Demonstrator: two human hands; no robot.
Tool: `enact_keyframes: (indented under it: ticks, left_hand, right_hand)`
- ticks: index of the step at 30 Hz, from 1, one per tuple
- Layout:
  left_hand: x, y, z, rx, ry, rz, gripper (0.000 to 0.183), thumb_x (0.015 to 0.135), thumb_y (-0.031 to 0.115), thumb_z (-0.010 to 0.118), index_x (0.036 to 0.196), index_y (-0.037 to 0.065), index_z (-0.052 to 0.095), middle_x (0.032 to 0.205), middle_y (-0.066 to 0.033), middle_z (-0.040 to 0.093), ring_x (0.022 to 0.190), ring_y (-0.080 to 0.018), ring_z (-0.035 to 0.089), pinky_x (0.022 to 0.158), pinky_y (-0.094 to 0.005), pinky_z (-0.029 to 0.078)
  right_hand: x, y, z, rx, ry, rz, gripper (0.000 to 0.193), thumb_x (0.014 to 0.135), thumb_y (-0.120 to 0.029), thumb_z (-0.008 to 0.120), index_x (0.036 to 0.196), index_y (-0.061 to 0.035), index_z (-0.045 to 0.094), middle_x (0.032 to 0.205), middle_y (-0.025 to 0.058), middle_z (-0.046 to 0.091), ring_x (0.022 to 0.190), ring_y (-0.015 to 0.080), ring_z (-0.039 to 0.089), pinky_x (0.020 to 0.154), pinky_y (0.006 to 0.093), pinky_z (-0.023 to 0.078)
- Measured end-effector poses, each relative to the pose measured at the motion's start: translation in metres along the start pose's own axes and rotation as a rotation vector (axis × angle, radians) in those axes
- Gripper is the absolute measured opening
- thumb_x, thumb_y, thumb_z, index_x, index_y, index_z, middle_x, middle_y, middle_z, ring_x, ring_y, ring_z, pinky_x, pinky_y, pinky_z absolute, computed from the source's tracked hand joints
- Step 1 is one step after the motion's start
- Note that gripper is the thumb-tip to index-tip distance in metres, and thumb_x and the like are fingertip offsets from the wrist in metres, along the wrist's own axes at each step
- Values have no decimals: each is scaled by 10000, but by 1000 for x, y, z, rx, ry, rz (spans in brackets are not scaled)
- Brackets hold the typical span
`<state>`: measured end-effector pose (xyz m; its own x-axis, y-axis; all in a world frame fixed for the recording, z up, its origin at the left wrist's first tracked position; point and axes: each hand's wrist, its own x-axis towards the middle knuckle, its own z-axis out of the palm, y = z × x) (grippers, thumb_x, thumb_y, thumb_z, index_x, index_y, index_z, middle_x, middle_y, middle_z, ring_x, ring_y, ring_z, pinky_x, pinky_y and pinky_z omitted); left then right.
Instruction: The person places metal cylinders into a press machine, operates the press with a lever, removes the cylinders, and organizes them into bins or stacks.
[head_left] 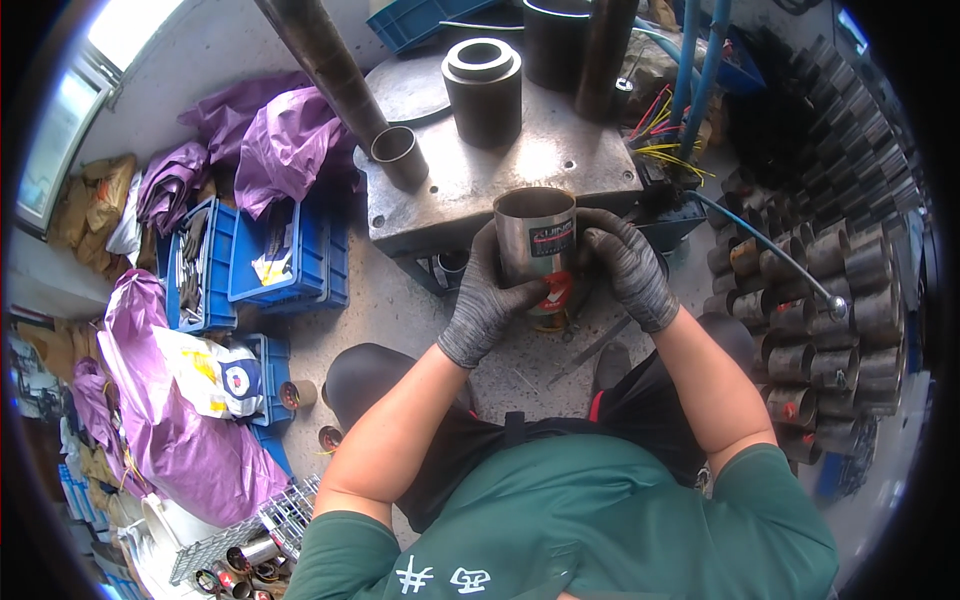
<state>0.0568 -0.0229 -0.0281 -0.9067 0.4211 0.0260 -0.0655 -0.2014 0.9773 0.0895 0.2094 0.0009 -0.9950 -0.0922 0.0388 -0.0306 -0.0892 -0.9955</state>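
Observation:
Between my gloved hands, in front of the machine table, is a steel cylinder [516,246] with an open top, a dark label and a red mark on its side. My left hand [484,302] wears a grey knit glove with dark fingers; it is closed around the cylinder's left and lower side, thumb across the front. At the upper right of the cylinder, my right hand [632,268], gloved alike, has its fingers bent against the wall. Its fingertips are partly hidden. The cylinder is held nearly upright, tilted a little toward me.
Behind stands a steel machine table [545,160] bearing a thick round block [486,100] and a short tube [400,158], between upright columns [325,65]. Many steel cylinders [835,370] are stacked at the right. Blue crates [262,290] and purple sheeting [170,400] lie left.

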Motion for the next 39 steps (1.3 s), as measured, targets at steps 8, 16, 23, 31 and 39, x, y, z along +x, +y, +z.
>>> enact_keyframes:
  ticks: [8, 16, 23, 31, 39]
  left_hand:
    - [3, -5, -2, -45, -57, -13, 1114, 715, 202, 919, 1614, 79, 273, 1527, -171, 477, 1435, -311, 467, 1229, -490, 395]
    - [-2, 13, 11, -125, -70, -39, 982, 694, 226, 794, 1555, 35, 366, 1411, -159, 583, 1319, -299, 584, 1141, -447, 498]
    - [0, 22, 15, -315, -228, -117, 967, 718, 211, 875, 1536, 35, 390, 1403, -143, 596, 1304, -274, 596, 1147, -441, 494]
    - [7, -18, 26, 68, -229, 112, 923, 759, 78, 761, 1589, 43, 358, 1465, -149, 551, 1349, -284, 562, 1156, -412, 462]
    - [14, -48, 23, 357, -195, 213, 889, 848, -164, 654, 1628, 84, 307, 1556, -173, 460, 1409, -313, 532, 1188, -415, 443]
  right_hand:
    - [1, 2, -4, -24, 23, 32, 421, 1100, -296, 540, 1420, -36, 628, 881, -2, 657, 863, 78, 596, 837, 242, 494]
    - [0, 1, -5, 87, 69, 109, 386, 1090, -350, 552, 1315, -61, 672, 848, 12, 672, 761, 104, 618, 728, 265, 523]
    - [4, -8, -8, 349, 118, 351, 445, 1068, -505, 549, 1155, -98, 707, 697, -16, 626, 617, 108, 568, 616, 253, 481]
    - [9, 12, -41, -123, 27, 329, 368, 991, -319, 639, 1259, -74, 699, 989, 67, 736, 869, 184, 679, 791, 337, 546]
    - [-23, -36, -135, -993, -3, 317, 472, 901, -250, 638, 1330, -62, 695, 1195, 178, 765, 1121, 264, 723, 969, 382, 546]
